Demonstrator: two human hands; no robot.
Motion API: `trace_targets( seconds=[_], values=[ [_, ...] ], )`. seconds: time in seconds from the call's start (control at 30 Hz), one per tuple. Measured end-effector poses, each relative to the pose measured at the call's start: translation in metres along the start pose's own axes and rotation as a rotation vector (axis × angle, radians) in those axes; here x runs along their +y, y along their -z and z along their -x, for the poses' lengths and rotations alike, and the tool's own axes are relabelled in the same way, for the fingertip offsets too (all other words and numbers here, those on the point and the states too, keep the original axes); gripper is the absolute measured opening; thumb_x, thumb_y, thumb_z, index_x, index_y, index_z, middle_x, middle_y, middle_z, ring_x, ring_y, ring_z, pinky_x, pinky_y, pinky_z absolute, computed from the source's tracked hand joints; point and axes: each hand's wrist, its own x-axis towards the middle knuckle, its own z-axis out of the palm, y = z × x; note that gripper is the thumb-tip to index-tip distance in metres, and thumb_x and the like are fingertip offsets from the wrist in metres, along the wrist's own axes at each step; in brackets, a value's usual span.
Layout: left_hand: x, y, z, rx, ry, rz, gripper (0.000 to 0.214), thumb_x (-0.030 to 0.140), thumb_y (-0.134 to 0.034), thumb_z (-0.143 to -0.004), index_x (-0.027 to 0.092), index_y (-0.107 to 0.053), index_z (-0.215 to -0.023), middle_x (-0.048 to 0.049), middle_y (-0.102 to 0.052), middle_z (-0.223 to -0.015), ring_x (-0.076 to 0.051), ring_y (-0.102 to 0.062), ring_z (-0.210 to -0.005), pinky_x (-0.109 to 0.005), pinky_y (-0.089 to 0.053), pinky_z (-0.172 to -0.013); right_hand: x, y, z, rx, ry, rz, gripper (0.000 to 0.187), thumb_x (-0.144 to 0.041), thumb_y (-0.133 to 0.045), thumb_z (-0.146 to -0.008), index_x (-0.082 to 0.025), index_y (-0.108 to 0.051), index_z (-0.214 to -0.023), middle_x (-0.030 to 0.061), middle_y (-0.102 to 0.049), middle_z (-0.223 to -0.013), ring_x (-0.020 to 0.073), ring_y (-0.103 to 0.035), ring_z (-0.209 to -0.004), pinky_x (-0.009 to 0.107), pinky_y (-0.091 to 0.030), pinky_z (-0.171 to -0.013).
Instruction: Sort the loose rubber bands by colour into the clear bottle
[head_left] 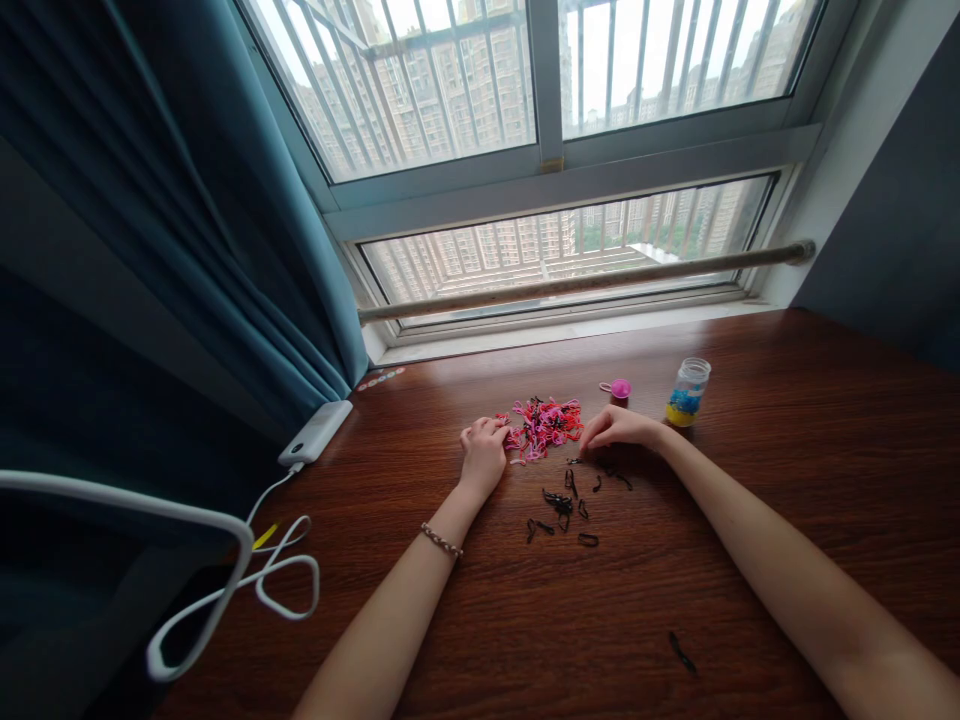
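Note:
A loose pile of pink, red and black rubber bands (546,428) lies on the brown wooden table. My left hand (484,455) rests at the pile's left edge, fingers slightly bent and apart, touching the outer bands. On the pile's right side my right hand (616,428) points down with its fingers pinched together. A small black rubber band (574,461) shows at those fingertips; the hand partly hides what they grip. Below the pile, a cluster of black rubber bands (559,502) is spread about, with several single ones around it.
Behind my right hand stand a pink round lid (620,389) with a loop and a clear jar (687,392) with blue and yellow contents. One black band (682,652) lies near the front. A white power bank (316,433) with a cable (289,570) is at left, beside the curtain (300,250).

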Motion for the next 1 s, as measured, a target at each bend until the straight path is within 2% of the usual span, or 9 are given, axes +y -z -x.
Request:
trace_targets(
  seconds=[0.2, 0.5, 0.57, 0.63, 0.7, 0.8, 0.87, 0.93, 1.0],
  values=[
    [-0.004, -0.003, -0.001, 0.101, 0.009, 0.083, 0.029, 0.006, -0.040, -0.077, 0.019, -0.063, -0.090, -0.0070, -0.061, -0.101, -0.021, -0.048, -0.102, -0.039, -0.031, -0.091, -0.001, 0.000, 0.001, -0.020, 0.008, 0.004, 0.031, -0.034, -0.060, -0.070, -0.011, -0.071, -0.088, 0.0071, -0.068, -0.088, 0.0158, -0.058, -0.077, 0.022, -0.041, -0.062],
    [-0.020, -0.009, -0.006, 0.234, 0.197, 0.396, 0.010, 0.020, -0.052, -0.076, 0.016, -0.060, -0.079, -0.0041, -0.063, -0.079, -0.015, -0.059, -0.074, -0.028, -0.046, -0.072, -0.004, -0.002, 0.002, 0.072, -0.034, 0.025, 0.035, -0.041, -0.060, -0.069, -0.012, -0.071, -0.085, 0.0052, -0.068, -0.079, 0.0079, -0.048, -0.051, 0.019, -0.032, -0.043],
    [-0.021, -0.008, -0.006, 0.258, 0.233, 0.448, 0.011, 0.024, -0.053, -0.076, 0.017, -0.059, -0.081, -0.0031, -0.063, -0.078, -0.014, -0.059, -0.071, -0.027, -0.047, -0.070, -0.004, -0.003, 0.002, 0.124, -0.048, 0.038, 0.038, -0.046, -0.059, -0.070, -0.012, -0.071, -0.079, 0.0045, -0.066, -0.067, 0.0066, -0.044, -0.045, 0.020, -0.029, -0.040],
    [-0.019, -0.006, -0.006, 0.276, 0.228, 0.498, 0.013, 0.027, -0.053, -0.077, 0.017, -0.058, -0.084, -0.0030, -0.064, -0.078, -0.014, -0.060, -0.071, -0.027, -0.047, -0.069, -0.002, -0.007, 0.000, 0.261, -0.057, 0.062, 0.045, -0.052, -0.053, -0.073, -0.010, -0.069, -0.065, 0.0030, -0.059, -0.051, 0.0059, -0.039, -0.040, 0.021, -0.028, -0.040],
    [-0.013, -0.003, -0.006, 0.263, 0.181, 0.548, 0.014, 0.028, -0.052, -0.079, 0.017, -0.059, -0.085, -0.0036, -0.064, -0.081, -0.014, -0.060, -0.073, -0.026, -0.048, -0.069, 0.001, -0.013, -0.003, 0.458, -0.041, 0.105, 0.052, -0.055, -0.047, -0.076, -0.011, -0.065, -0.054, 0.0023, -0.054, -0.044, 0.0066, -0.038, -0.039, 0.022, -0.030, -0.042],
    [0.003, 0.001, 0.000, 0.206, 0.050, 0.600, 0.015, 0.028, -0.049, -0.081, 0.018, -0.059, -0.086, -0.0043, -0.065, -0.085, -0.014, -0.061, -0.075, -0.027, -0.048, -0.072, 0.003, -0.023, -0.011, 0.695, 0.055, 0.224, 0.044, -0.052, -0.048, -0.077, -0.014, -0.066, -0.064, 0.0047, -0.063, -0.060, 0.0120, -0.050, -0.052, 0.025, -0.039, -0.052],
    [0.018, 0.004, 0.007, 0.159, -0.071, 0.624, 0.016, 0.026, -0.047, -0.082, 0.018, -0.059, -0.088, -0.0050, -0.065, -0.086, -0.014, -0.060, -0.076, -0.027, -0.048, -0.074, 0.003, -0.028, -0.015, 0.716, 0.170, 0.353, 0.034, -0.046, -0.051, -0.078, -0.018, -0.068, -0.078, 0.0062, -0.067, -0.080, 0.0173, -0.056, -0.072, 0.030, -0.043, -0.067],
    [0.034, 0.007, 0.015, 0.076, -0.228, 0.642, 0.017, 0.026, -0.044, -0.084, 0.018, -0.058, -0.092, -0.0057, -0.064, -0.085, -0.014, -0.059, -0.074, -0.026, -0.048, -0.072, 0.002, -0.032, -0.017, 0.654, 0.279, 0.489, 0.027, -0.039, -0.049, -0.082, -0.021, -0.068, -0.087, 0.0056, -0.066, -0.096, 0.0200, -0.054, -0.090, 0.035, -0.040, -0.082],
    [0.045, 0.011, 0.022, -0.026, -0.425, 0.603, 0.020, 0.026, -0.044, -0.084, 0.017, -0.058, -0.095, -0.0066, -0.063, -0.082, -0.015, -0.058, -0.075, -0.027, -0.047, -0.072, 0.001, -0.033, -0.018, 0.587, 0.333, 0.603, 0.026, -0.034, -0.045, -0.085, -0.024, -0.067, -0.095, 0.0037, -0.064, -0.105, 0.0206, -0.050, -0.100, 0.038, -0.034, -0.090]
  ],
)
